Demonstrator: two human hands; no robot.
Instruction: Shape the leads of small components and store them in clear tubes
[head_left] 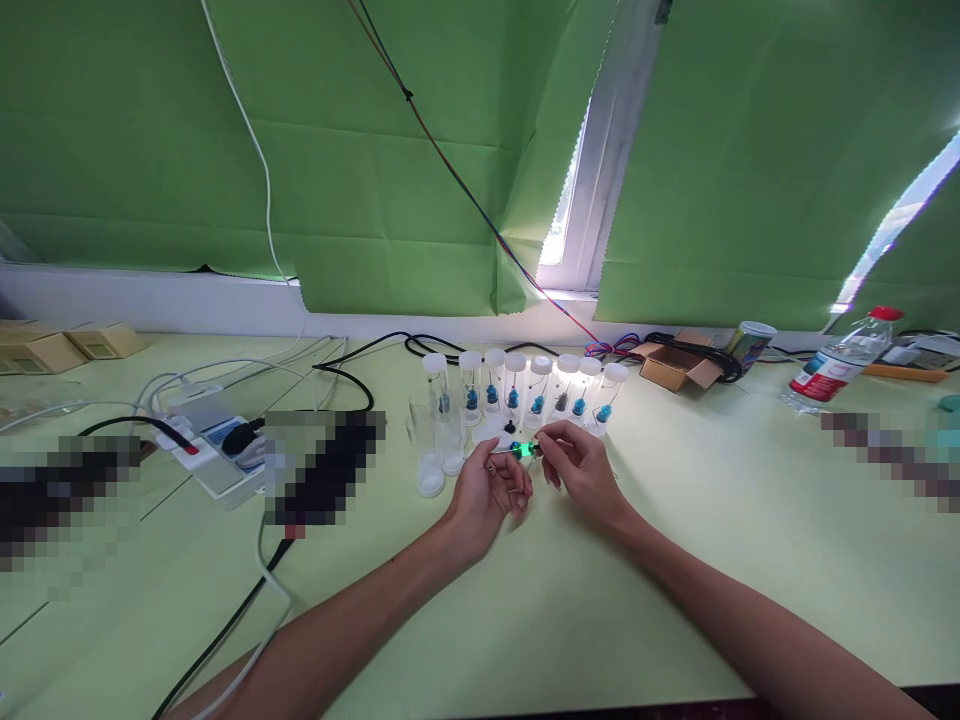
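Between my two hands is a small blue part with a glowing green light (523, 450) and a thin rod or wire at its left end. My left hand (487, 495) pinches that rod end between thumb and forefinger, its other fingers curled. From the other side, the fingertips of my right hand (583, 468) close on the part's right end. Just beyond stands a row of clear tubes with white caps (515, 364), each with a small blue or grey part on a wire inside. An open clear tube (452, 455) and a white cap (430, 474) are left of my left hand.
To the left are a white power strip (225, 460) with cables and a blurred dark object (330, 470). Cardboard boxes (105, 340) lie at far left. An open carton (675, 365), a can (750, 345) and a red-capped bottle (840, 362) stand back right.
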